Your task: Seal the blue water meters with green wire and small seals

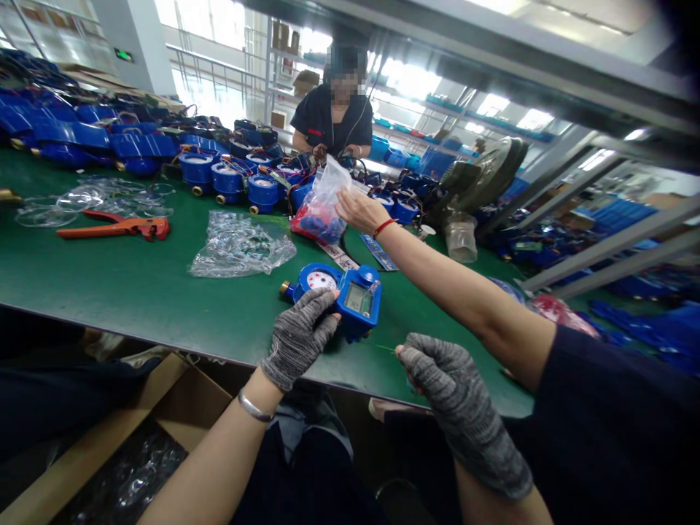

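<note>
A blue water meter [350,292] with a round dial and a small grey display lies near the front edge of the green table [109,277]. My left hand [300,337], in a grey knit glove, grips its near side. My right hand [437,372], also gloved, is closed just right of the meter at the table edge, apparently pinching a thin green wire. A co-worker's bare arm [448,284] reaches across from the right, and its hand [358,210] holds a clear bag of red and blue parts [320,208].
Rows of blue meters [230,179] crowd the back of the table. Orange pliers [117,227] and crumpled clear plastic bags [240,248] lie at left and centre. Another person [333,117] sits opposite. A cardboard box [131,445] stands below the table; a metal frame [601,248] rises right.
</note>
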A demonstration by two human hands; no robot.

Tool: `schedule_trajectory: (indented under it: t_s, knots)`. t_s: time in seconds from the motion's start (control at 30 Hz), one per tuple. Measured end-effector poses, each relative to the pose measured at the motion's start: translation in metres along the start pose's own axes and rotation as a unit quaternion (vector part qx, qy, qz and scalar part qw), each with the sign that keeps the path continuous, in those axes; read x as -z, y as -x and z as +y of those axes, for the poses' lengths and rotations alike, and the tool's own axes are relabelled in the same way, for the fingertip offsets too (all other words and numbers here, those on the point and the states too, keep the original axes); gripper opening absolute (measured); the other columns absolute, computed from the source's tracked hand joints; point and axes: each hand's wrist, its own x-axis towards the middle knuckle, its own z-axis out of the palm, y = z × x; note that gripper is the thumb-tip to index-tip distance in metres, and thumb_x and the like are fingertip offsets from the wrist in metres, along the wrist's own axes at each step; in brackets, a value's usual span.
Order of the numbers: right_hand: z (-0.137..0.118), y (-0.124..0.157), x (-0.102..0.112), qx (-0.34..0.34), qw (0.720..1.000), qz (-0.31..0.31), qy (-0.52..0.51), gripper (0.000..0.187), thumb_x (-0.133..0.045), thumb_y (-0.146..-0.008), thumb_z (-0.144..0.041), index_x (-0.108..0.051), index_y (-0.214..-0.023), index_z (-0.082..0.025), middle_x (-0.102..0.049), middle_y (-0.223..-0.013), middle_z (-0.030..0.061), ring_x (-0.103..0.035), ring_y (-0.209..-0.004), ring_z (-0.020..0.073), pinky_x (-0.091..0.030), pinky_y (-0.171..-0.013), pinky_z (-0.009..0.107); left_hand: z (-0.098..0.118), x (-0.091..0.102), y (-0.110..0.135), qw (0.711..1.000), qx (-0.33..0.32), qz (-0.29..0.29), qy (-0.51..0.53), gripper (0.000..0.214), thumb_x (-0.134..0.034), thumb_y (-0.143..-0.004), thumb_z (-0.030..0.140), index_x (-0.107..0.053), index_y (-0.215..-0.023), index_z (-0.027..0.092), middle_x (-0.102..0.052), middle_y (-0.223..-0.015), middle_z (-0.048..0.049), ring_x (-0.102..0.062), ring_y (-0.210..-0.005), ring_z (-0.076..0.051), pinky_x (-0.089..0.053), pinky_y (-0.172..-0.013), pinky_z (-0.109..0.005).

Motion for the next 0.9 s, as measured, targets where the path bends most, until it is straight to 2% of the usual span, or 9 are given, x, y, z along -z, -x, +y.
schedule_trajectory:
  t_s: [0.27, 0.33, 0.4, 0.47, 0.53, 0.63, 0.73, 0.8, 0.9]
  knots:
    - [-0.003, -0.018, -0.026, 0.029, 0.997, 0.016, 0.075, 0.036, -0.052, -0.086, -0.04, -0.053, -0.058, -0.017, -0.052, -0.057, -0.0013, -0.045, -0.054, 0.0101, -0.031, -0.054, 0.025, 0.0, 0.0, -0.001, 1.0, 0.009, -0.005, 0.017, 0.035, -0.066, -0.088, 0.02, -0.063, -0.123, 0.018, -0.065, -0.125, -0.0044, -0.058, -0.118, -0.012, -0.041, -0.109, -0.021]
    - [0.004, -0.022, -0.033, 0.018, 0.996, -0.013, 0.09, 0.035, -0.05, -0.087, -0.041, -0.056, -0.063, -0.018, -0.055, -0.061, -0.0009, -0.047, -0.057, 0.011, -0.033, -0.057, 0.026, 0.006, 0.002, 0.002, 0.999, 0.014, 0.026, 0.041, 0.031, -0.066, -0.088, 0.016, -0.064, -0.119, 0.018, -0.066, -0.12, -0.0049, -0.06, -0.114, -0.013, -0.044, -0.106, -0.022]
    - [0.011, -0.026, -0.039, 0.008, 0.995, -0.033, 0.098, 0.034, -0.05, -0.088, -0.042, -0.059, -0.066, -0.018, -0.058, -0.064, -0.0003, -0.049, -0.061, 0.012, -0.034, -0.061, 0.027, 0.013, 0.002, 0.011, 0.993, 0.026, 0.088, 0.068, 0.021, -0.064, -0.087, 0.013, -0.066, -0.107, 0.017, -0.068, -0.108, -0.0046, -0.063, -0.104, -0.013, -0.049, -0.098, -0.024]
    - [0.018, -0.027, -0.042, 0.003, 0.994, -0.038, 0.1, 0.033, -0.05, -0.089, -0.041, -0.06, -0.068, -0.018, -0.06, -0.067, -0.0001, -0.05, -0.063, 0.0124, -0.035, -0.064, 0.027, 0.019, -0.001, 0.023, 0.987, 0.083, 0.11, 0.081, 0.008, -0.063, -0.087, 0.013, -0.065, -0.093, 0.017, -0.067, -0.094, -0.0032, -0.064, -0.09, -0.013, -0.053, -0.086, -0.025]
    - [0.023, -0.028, -0.043, 0.003, 0.994, -0.04, 0.099, 0.03, -0.05, -0.09, -0.039, -0.062, -0.071, -0.018, -0.062, -0.07, 0.0001, -0.052, -0.065, 0.0127, -0.037, -0.068, 0.028, 0.022, -0.006, 0.034, 0.979, 0.189, 0.035, 0.073, 0.004, -0.064, -0.086, 0.017, -0.066, -0.089, 0.017, -0.068, -0.089, -0.0034, -0.064, -0.084, -0.016, -0.053, -0.082, -0.03]
    - [0.028, -0.028, -0.042, 0.002, 0.995, -0.038, 0.096, 0.028, -0.05, -0.09, -0.038, -0.062, -0.073, -0.018, -0.063, -0.072, 0.0006, -0.053, -0.066, 0.0132, -0.038, -0.071, 0.029, 0.022, -0.015, 0.038, 0.936, 0.326, -0.109, 0.072, 0.019, -0.066, -0.084, 0.024, -0.07, -0.1, 0.017, -0.071, -0.102, -0.0073, -0.065, -0.095, -0.022, -0.049, -0.094, -0.039]
    - [0.032, -0.027, -0.041, -0.001, 0.996, -0.036, 0.084, 0.028, -0.051, -0.09, -0.038, -0.061, -0.073, -0.019, -0.064, -0.075, 0.001, -0.053, -0.067, 0.0136, -0.039, -0.073, 0.03, 0.021, -0.024, 0.027, 0.911, 0.353, -0.174, 0.121, 0.022, -0.065, -0.083, 0.029, -0.072, -0.1, 0.018, -0.071, -0.105, -0.0082, -0.063, -0.098, -0.024, -0.047, -0.092, -0.037]
    - [0.034, -0.028, -0.04, 0.005, 0.996, -0.029, 0.082, 0.027, -0.052, -0.09, -0.037, -0.061, -0.073, -0.019, -0.064, -0.076, 0.0009, -0.053, -0.069, 0.0139, -0.039, -0.074, 0.03, 0.021, -0.029, 0.016, 0.902, 0.348, -0.196, 0.164, 0.02, -0.062, -0.084, 0.033, -0.073, -0.087, 0.016, -0.071, -0.092, -0.0076, -0.062, -0.085, -0.021, -0.048, -0.08, -0.033]
    - [0.038, -0.031, -0.037, 0.015, 0.997, -0.009, 0.078, 0.028, -0.051, -0.092, -0.039, -0.06, -0.074, -0.019, -0.063, -0.077, 0.0004, -0.054, -0.072, 0.0138, -0.039, -0.073, 0.03, 0.026, -0.03, 0.004, 0.884, 0.355, -0.193, 0.233, 0.028, -0.061, -0.083, 0.037, -0.066, -0.071, 0.013, -0.064, -0.073, -0.0057, -0.053, -0.068, -0.016, -0.041, -0.065, -0.027]
